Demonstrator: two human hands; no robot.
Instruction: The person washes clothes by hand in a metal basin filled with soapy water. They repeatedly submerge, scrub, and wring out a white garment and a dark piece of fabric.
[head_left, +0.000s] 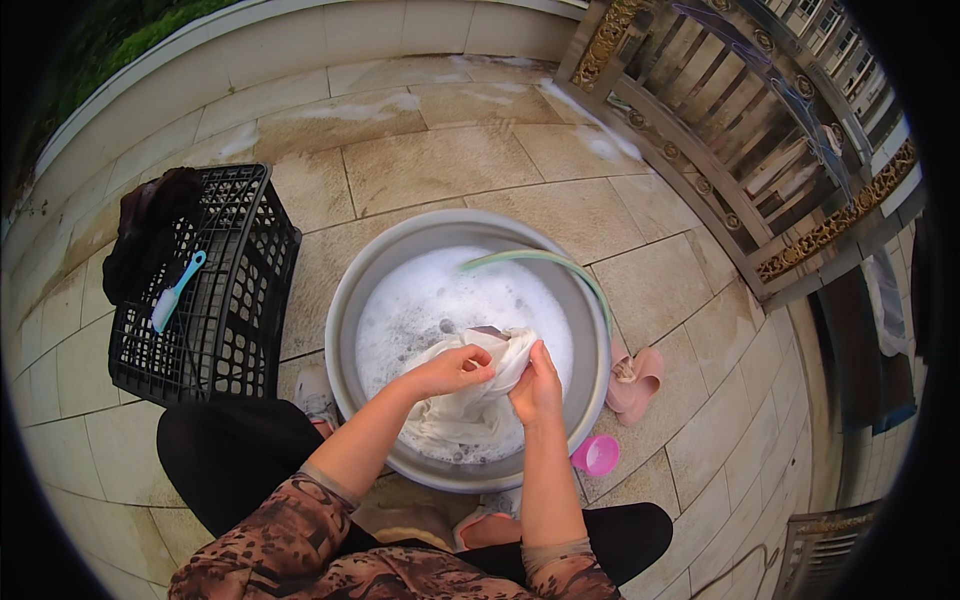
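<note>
A round grey basin (347, 315) stands before me, filled with white suds (420, 300). Over the suds my right hand (538, 382) grips the gathered edge of a wet white cloth garment (465, 409), its thumb up along the fabric. My left hand (454, 371) lies against the same garment from the left, fingers curled; whether they pinch the fabric cannot be told. A small dark patch shows at the garment's top between the hands. The lower part of the garment rests in the foam. A green hose (555, 256) runs over the basin's right rim, its end in the suds.
An upturned black plastic crate (247, 300) stands left, bearing a blue-handled scrub brush (178, 292) and dark cloth (150, 232). Right of the basin are a pink cup (598, 455) and pink slippers (637, 382). A metal gate (720, 150) and low wall (360, 34) border the tiled floor.
</note>
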